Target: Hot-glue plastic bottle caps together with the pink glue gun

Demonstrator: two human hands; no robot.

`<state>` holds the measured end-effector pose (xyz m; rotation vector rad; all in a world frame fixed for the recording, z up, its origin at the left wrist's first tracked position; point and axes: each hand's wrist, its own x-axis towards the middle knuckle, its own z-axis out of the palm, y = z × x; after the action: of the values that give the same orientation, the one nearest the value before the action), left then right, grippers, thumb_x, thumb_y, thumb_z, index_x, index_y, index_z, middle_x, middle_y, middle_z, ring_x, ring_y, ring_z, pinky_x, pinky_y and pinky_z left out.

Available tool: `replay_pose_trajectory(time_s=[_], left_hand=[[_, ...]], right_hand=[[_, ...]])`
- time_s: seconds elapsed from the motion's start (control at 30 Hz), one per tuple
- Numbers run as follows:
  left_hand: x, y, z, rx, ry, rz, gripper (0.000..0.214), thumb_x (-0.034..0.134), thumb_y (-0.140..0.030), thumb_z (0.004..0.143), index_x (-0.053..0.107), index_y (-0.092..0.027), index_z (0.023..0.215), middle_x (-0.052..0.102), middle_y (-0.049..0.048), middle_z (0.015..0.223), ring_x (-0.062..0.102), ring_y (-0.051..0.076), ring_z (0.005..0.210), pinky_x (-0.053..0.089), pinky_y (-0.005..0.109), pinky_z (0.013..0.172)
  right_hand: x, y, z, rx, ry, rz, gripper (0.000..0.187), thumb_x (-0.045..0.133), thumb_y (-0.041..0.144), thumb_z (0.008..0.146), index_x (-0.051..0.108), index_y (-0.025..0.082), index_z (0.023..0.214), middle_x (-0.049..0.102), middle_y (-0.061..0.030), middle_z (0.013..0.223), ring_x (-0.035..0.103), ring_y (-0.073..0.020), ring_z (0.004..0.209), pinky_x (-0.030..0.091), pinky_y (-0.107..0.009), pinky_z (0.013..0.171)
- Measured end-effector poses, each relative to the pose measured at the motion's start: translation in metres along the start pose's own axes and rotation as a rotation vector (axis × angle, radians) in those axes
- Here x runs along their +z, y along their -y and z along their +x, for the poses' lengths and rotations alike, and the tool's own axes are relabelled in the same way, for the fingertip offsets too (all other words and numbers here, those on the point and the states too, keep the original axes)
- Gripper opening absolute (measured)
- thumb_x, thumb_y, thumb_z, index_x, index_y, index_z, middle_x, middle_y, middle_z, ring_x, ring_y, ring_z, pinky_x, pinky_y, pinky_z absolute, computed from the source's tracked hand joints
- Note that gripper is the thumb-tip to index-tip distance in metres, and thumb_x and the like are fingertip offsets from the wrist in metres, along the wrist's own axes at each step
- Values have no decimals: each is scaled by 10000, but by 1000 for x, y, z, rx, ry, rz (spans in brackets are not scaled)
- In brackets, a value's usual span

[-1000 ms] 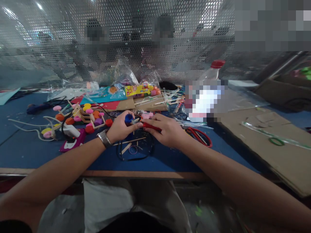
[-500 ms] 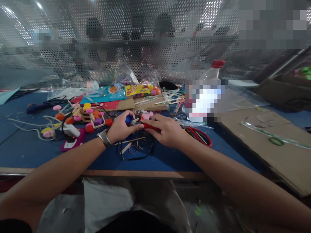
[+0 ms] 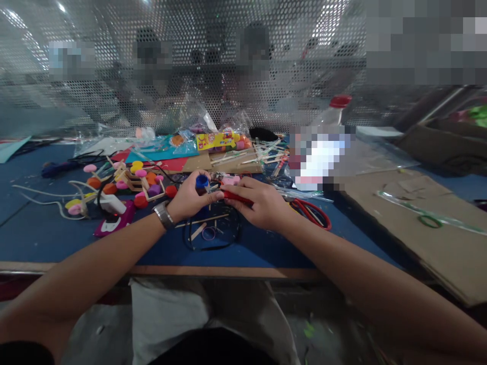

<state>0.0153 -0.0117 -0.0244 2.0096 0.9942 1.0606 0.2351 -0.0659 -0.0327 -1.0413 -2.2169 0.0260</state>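
Note:
My left hand [image 3: 190, 196], with a watch [image 3: 163, 215] on its wrist, is closed around a small blue round-topped piece [image 3: 202, 181]. A thin pale piece shows beside it at the fingertips. In my right hand [image 3: 262, 202] is a slim red tool [image 3: 238, 195], its kind hidden by the fingers. The tool's left end meets my left thumb and fingertips. Behind the hands lies a pink piece [image 3: 231, 180]. Below them on the table are a black cord [image 3: 213, 249], wooden sticks [image 3: 198, 231] and a purple rubber band [image 3: 208, 233].
Stick models with coloured pompom-like pieces [image 3: 140, 202] and a purple power strip [image 3: 117, 220] with a white plug stand left. Red-handled scissors [image 3: 314, 213] lie right, near cardboard [image 3: 411, 213]. A yellow packet [image 3: 215, 140], a red-capped bottle [image 3: 340, 101] and a mesh screen [image 3: 182, 71] are behind.
The blue piece has tipped more upright in my left hand and sits slightly higher. My right hand keeps its hold on the red tool, almost unmoved.

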Motion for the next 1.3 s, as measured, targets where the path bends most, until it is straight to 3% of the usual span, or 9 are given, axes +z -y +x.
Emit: replay_pose_trajectory(time_s=[0.3,0.7,1.0,1.3], left_hand=[[1,4,-1,-17,9,-43,645,814,-655,647,544,-176,984,590,35,960,565,167,823,495,310,795],[0,2,-2,57,-14,89,649,732,-749,685,547,-183,943,611,35,926,561,182,833,479,313,798],[-1,6,-4,120,2,195,548,653,-699,810,546,-184,962,634,43,938,569,190,834,472,323,796],[3,4,-8,86,0,121,717,736,-737,696,475,-189,1076,581,64,1059,556,183,862,477,310,778]], right_hand=[[1,0,0,2,-1,-5,358,532,344,1000,684,227,1303,689,-108,1041,667,-239,962,551,-366,823],[2,2,0,11,-6,-30,375,543,346,993,683,214,1314,677,-121,1052,669,-253,974,553,-367,817],[5,-1,0,8,-33,-56,373,579,354,979,689,216,1308,690,-112,1039,677,-245,964,555,-354,818],[6,-1,-2,-20,-25,-51,379,549,326,982,688,202,1313,683,-123,1029,668,-251,917,547,-367,772]])
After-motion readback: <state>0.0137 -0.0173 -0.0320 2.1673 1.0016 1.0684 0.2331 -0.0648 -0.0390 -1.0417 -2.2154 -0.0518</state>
